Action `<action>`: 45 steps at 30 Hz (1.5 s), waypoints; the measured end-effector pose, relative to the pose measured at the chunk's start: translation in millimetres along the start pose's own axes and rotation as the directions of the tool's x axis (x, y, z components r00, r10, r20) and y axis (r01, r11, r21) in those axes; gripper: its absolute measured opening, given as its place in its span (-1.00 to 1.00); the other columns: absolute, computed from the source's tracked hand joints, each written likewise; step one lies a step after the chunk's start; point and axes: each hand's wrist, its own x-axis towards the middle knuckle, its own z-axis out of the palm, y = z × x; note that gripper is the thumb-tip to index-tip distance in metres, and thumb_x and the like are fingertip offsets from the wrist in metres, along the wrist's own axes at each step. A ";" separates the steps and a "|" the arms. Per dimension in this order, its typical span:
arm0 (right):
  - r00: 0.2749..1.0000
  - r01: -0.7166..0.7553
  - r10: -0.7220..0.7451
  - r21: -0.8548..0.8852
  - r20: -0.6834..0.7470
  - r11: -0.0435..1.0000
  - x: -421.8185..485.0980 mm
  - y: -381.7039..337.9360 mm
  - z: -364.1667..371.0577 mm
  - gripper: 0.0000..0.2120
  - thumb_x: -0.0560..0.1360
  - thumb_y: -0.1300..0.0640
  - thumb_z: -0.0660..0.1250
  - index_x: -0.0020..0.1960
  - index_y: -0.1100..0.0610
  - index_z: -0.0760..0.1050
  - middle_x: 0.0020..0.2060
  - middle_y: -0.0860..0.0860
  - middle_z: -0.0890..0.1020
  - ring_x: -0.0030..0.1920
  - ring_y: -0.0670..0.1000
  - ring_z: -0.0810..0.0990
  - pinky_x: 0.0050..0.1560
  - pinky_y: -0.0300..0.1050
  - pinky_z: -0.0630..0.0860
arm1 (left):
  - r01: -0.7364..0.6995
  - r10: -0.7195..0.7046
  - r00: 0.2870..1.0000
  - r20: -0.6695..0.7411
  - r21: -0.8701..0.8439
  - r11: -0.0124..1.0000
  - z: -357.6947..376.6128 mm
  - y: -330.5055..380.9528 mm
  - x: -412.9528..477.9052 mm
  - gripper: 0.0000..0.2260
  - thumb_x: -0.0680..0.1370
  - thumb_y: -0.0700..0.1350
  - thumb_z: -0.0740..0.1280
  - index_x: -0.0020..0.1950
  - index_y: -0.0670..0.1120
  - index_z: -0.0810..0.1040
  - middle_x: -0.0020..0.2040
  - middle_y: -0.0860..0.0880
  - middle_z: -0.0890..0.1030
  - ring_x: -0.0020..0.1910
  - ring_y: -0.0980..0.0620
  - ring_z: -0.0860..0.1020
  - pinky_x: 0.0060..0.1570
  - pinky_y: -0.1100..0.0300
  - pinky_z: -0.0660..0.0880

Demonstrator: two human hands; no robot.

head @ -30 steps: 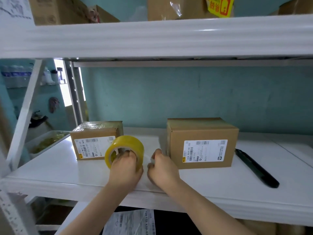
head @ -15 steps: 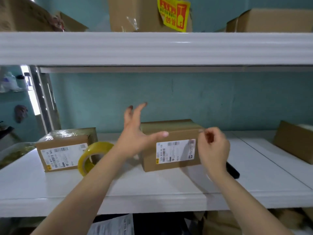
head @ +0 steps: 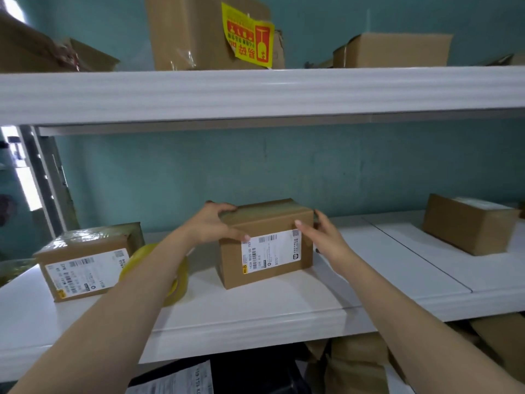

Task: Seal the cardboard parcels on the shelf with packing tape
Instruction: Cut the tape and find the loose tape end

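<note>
Here, hands (head: 210,226) (head: 321,237) grip the middle parcel (head: 267,248) (closed, contents hidden).

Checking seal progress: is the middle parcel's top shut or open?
Shut: middle parcel top flaps lie flat, with a tape strip along them.

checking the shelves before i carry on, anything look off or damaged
The yellow sticker on the tall box on the upper shelf sits crooked and its lower left edge is peeling away. Nothing looks spilled.
</note>
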 end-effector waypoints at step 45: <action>0.909 -0.416 0.413 0.122 0.050 0.901 9.8 -6.5 41.0 -0.56 0.24 -0.16 0.41 -0.03 0.11 0.60 -0.19 0.09 0.69 -0.16 0.12 0.66 -0.04 -0.03 0.59 | 0.303 -0.451 0.892 -0.009 -0.729 0.614 42.3 0.5 -20.4 -0.71 0.46 0.00 0.45 0.07 -0.16 0.61 -0.19 -0.15 0.63 -0.27 -0.10 0.57 -0.18 0.10 0.51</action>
